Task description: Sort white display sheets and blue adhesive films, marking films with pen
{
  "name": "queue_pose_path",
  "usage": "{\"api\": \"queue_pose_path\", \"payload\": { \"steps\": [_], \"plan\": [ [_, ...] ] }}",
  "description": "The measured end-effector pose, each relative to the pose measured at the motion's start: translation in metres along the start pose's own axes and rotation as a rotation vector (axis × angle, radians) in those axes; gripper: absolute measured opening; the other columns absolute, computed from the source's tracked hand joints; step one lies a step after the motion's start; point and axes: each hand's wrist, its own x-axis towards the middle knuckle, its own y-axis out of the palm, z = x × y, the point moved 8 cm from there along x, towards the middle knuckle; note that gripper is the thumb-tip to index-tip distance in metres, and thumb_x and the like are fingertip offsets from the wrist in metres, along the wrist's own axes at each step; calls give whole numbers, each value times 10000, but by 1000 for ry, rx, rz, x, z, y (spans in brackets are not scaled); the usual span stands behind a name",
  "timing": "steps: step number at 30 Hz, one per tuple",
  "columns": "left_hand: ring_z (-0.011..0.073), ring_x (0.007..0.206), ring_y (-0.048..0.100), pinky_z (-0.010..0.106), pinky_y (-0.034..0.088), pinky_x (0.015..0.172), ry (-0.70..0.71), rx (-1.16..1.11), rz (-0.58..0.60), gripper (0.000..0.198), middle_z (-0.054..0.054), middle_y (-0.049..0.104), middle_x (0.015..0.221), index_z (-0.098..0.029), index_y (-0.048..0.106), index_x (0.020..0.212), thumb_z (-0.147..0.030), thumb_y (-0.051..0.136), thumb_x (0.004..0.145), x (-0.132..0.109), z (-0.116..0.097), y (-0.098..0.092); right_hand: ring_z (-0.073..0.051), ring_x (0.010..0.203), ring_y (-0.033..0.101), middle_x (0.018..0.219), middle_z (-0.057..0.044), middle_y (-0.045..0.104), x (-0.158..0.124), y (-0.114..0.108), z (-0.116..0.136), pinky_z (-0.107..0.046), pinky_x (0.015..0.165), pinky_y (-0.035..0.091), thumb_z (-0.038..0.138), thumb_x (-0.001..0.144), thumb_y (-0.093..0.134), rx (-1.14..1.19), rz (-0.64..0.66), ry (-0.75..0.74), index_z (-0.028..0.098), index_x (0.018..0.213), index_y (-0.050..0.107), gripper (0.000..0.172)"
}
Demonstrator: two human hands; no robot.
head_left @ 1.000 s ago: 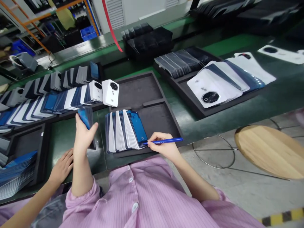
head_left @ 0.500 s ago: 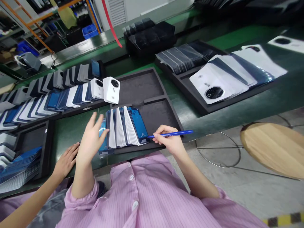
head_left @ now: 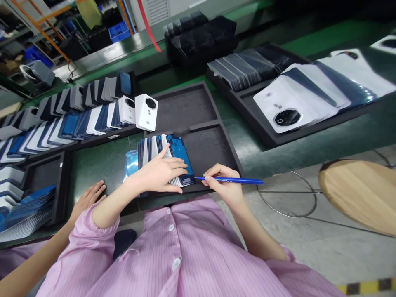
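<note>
A fanned row of phone back covers (head_left: 154,146), blue and white, leans in the near slot of a black foam tray (head_left: 210,144). My left hand (head_left: 161,173) lies across the front covers, fingers stretched out and thumb raised, holding nothing. To its left, a single blue-filmed cover (head_left: 130,159) lies flat on the green bench. My right hand (head_left: 222,185) is closed on a blue pen (head_left: 235,180), whose tip points at the lower corner of the front blue cover.
A co-worker's hand (head_left: 88,197) rests on the bench at lower left beside a tray of blue covers (head_left: 27,212). Long rows of covers (head_left: 77,121) fill trays at left, and white covers (head_left: 297,107) lie at right. A round wooden stool (head_left: 359,194) stands on the floor.
My left hand held a blue cover up, laid it down left of the fanned row, then moved right onto the row. The pen hand barely shifted.
</note>
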Motion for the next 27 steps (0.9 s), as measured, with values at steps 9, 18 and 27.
{"api": "queue_pose_path", "payload": {
  "steps": [9,18,27],
  "plan": [
    [282,1260,623,644,70,1259,37,127,-74,397,157,680,1319,-156,648,1244,-441,548,986,0,-3,-17,-144,509,654,651,-18,679,-4,-9,-5,-237,426,520,428,752,819,91,-60,-20,207,673,641,295],
    [223,1178,663,627,166,1260,33,140,-87,361,94,737,1195,-177,645,1253,-404,481,1026,-7,6,-15,-124,552,637,640,11,656,-6,-12,0,-215,447,473,331,820,800,265,-91,-143,216,745,641,210],
    [147,1086,711,536,217,1291,162,201,-52,312,-25,784,1065,-232,723,1003,-157,423,1041,9,4,-28,-146,533,612,589,12,604,-8,-18,3,-239,419,441,491,784,796,218,-179,-127,232,711,595,336]
  ]
}}
